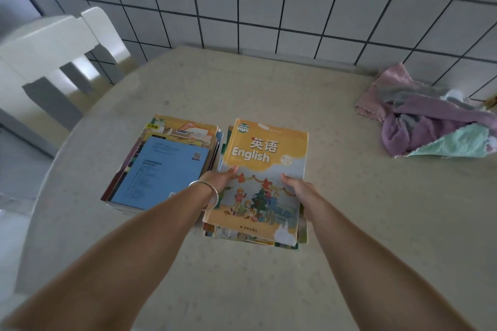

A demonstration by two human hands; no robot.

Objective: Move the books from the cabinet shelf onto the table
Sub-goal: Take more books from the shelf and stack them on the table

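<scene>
You are gripping a stack of books mid-frame, left hand and right hand clasping its sides, setting it beside the other pile on the table; next, probably letting go.

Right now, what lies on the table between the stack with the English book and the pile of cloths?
Nothing. In the head view, the table is bare between the stack topped by the English book, held by both hands, and the cloths.

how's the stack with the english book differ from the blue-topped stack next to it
The English stack is gripped at both sides by the left hand and right hand; the blue-topped stack lies untouched. Its top cover is yellow and illustrated; the other's is plain blue with print. Both are on the table.
</scene>
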